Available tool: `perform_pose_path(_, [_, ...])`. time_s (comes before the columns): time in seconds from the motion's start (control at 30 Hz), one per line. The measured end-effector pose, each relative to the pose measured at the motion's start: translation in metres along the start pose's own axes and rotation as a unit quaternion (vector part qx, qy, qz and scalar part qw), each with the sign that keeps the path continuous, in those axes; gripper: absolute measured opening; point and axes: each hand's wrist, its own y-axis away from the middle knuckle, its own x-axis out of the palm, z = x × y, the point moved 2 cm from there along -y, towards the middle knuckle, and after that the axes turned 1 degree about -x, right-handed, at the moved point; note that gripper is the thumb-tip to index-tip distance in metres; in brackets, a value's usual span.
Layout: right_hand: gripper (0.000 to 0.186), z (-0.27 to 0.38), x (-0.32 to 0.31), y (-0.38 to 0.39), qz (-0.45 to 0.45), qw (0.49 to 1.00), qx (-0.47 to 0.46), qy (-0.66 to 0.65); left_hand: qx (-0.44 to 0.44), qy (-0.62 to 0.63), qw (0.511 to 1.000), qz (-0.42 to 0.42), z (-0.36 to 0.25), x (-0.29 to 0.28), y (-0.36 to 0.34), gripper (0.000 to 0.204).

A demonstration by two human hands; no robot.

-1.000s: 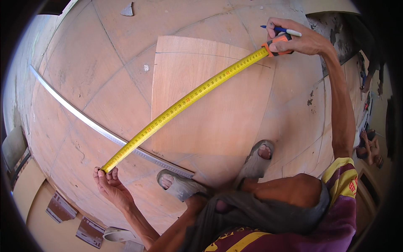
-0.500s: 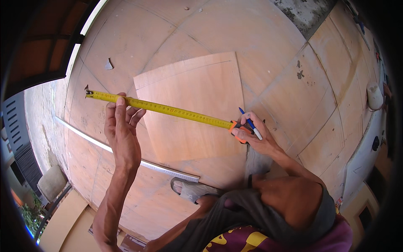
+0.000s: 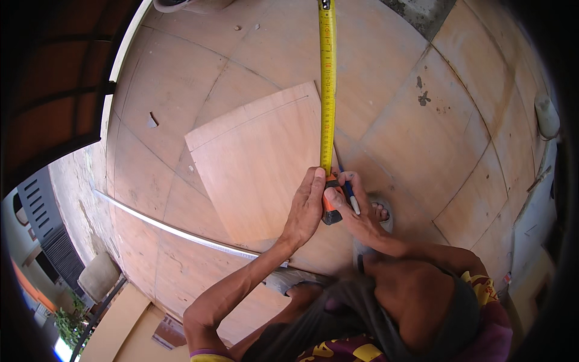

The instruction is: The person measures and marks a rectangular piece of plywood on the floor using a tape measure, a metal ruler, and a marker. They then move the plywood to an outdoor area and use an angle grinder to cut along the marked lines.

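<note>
My right hand [image 3: 357, 214] is closed around the orange and black case of a tape measure [image 3: 331, 211]. A blue and white pen [image 3: 351, 194] is tucked between the same hand's fingers. The yellow tape blade [image 3: 327, 90] runs out from the case straight away from me, its hooked end at the top edge of the view. My left hand [image 3: 306, 208] grips the blade with thumb and fingers close to the case mouth. Below the blade, a thin wooden sheet [image 3: 256, 157] lies on the floor, with a pencil line along its far edge. The blade passes above its right edge.
A long metal straightedge [image 3: 181, 231] lies on the tiled floor to the left of the sheet. My sandalled feet are close to the sheet's near side. A small broken chip [image 3: 152, 120] lies at the far left, and a dark-framed panel [image 3: 57, 90] stands beyond it.
The blade has swung from pointing left across the sheet to pointing away from me. My left hand has moved right along it to beside the case. The sheet appears in the same place.
</note>
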Motion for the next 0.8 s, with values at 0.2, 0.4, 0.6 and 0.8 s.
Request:
perform_pose_path(0.2, [0.055, -0.002, 0.0, -0.011, 0.06, 0.995, -0.078, 0.029, 0.069, 0.073, 0.987, -0.128, 0.013, -0.005, 0.0, 0.054])
perform_pose_path(0.4, [0.06, 0.009, -0.024, -0.062, -0.008, 0.979, -0.2, -0.02, 0.084, 0.032, 0.983, -0.159, 0.01, -0.053, -0.005, 0.053])
perform_pose_path(0.6, [0.045, 0.045, -0.064, -0.154, -0.02, 0.956, -0.286, 0.058, 0.094, -0.098, 0.915, -0.381, 0.026, -0.178, 0.002, 0.055])
perform_pose_path(0.8, [0.039, 0.037, -0.05, -0.184, -0.056, 0.957, -0.272, 0.088, 0.034, -0.319, 0.771, -0.55, 0.072, -0.324, 0.02, 0.05])
